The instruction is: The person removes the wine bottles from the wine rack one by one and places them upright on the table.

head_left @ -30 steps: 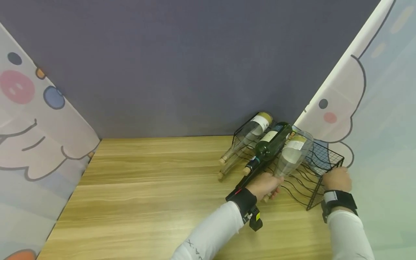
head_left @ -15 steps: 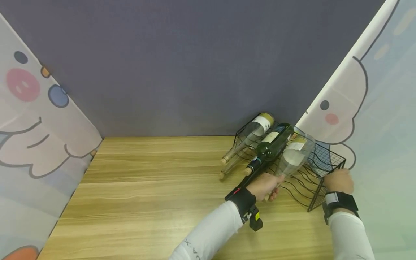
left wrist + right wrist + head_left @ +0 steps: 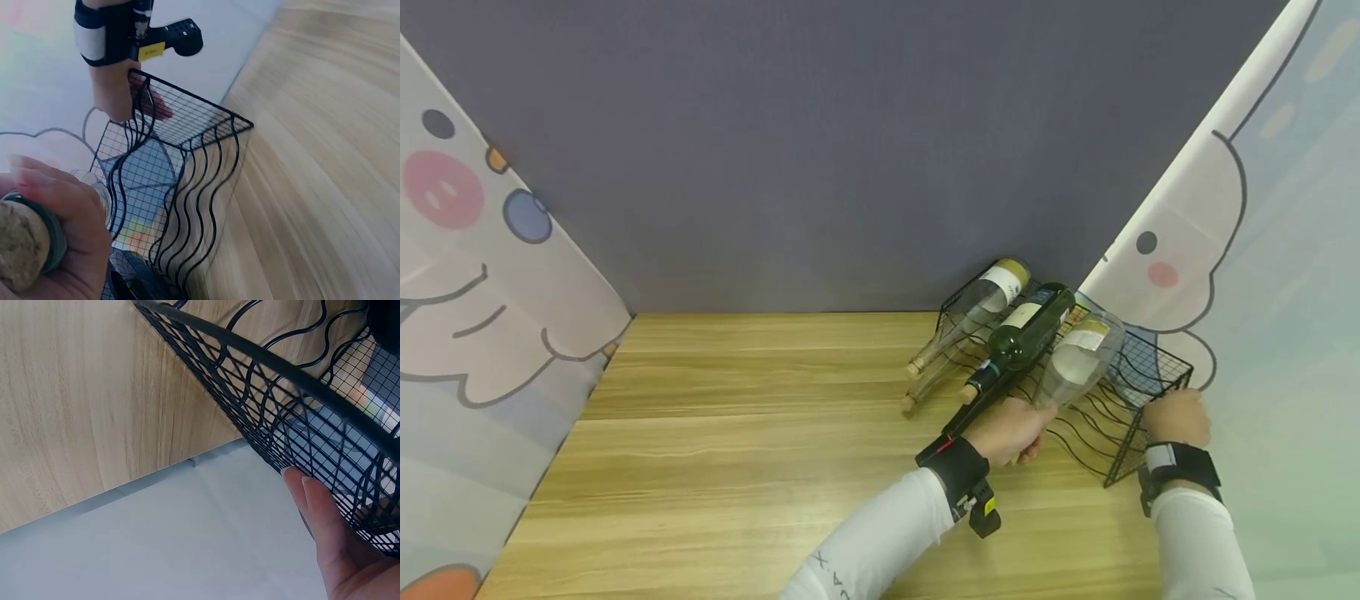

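My left hand grips the neck of a clear glass bottle with a white and gold label. The bottle lies tilted over the black wire wine rack, its base pointing away from me. In the left wrist view, its cork pokes out of the curled fingers. At the rack's right end, my right hand holds the mesh side panel. Left of the held bottle, a dark green wine bottle lies in the rack. Farther left lies a clear corked bottle, with another clear neck below it.
The rack stands on a wood-grain table, in the back right corner. A grey wall rises behind it. A printed cartoon panel is close on the right. Wavy wire rests show at the rack's right part.
The held bottle's base has come down slightly toward me, and my left hand has shifted a little left. Its cork is now hidden in the head view. My right hand stays on the rack.
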`<act>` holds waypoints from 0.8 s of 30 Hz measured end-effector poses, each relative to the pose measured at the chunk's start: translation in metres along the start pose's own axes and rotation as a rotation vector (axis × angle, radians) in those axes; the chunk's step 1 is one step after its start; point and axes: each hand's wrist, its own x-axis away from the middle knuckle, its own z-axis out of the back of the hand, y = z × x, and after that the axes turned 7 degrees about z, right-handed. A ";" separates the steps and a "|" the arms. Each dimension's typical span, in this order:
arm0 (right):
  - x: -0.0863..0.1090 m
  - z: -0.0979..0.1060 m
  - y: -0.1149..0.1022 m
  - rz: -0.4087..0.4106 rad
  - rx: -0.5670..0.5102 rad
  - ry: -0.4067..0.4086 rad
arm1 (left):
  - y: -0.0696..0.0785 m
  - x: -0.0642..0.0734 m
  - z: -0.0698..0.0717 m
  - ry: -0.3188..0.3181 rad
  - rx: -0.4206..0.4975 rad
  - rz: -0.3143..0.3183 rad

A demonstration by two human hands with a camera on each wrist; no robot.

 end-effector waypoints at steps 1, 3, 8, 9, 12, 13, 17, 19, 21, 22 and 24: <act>0.001 0.000 0.000 0.001 -0.003 0.001 | 0.000 0.001 0.000 0.010 -0.020 -0.002; 0.001 0.000 -0.001 0.002 -0.002 0.002 | 0.000 0.003 0.001 0.024 -0.035 -0.008; 0.002 0.001 -0.002 -0.015 -0.005 -0.019 | 0.002 0.009 0.003 0.030 -0.018 -0.013; 0.001 0.001 -0.001 -0.019 -0.006 -0.024 | 0.002 0.010 0.003 0.025 -0.003 -0.020; 0.000 0.003 -0.001 -0.019 -0.010 -0.032 | 0.003 0.012 0.005 -0.001 0.053 -0.047; -0.001 0.003 -0.001 -0.017 -0.010 -0.031 | 0.004 0.013 0.006 -0.009 0.070 -0.057; -0.002 0.001 0.002 -0.006 -0.013 -0.021 | 0.005 0.016 0.013 -0.041 0.082 -0.083; -0.002 0.000 0.003 0.003 -0.012 -0.013 | 0.004 0.018 0.018 -0.056 0.078 -0.093; -0.002 -0.002 0.004 0.004 -0.017 -0.009 | 0.002 0.020 0.022 -0.071 0.074 -0.104; -0.001 -0.002 0.005 0.003 -0.020 -0.005 | 0.002 0.022 0.025 -0.079 0.075 -0.108; -0.001 -0.002 0.005 0.001 -0.018 0.001 | 0.000 0.024 0.029 -0.091 0.082 -0.120</act>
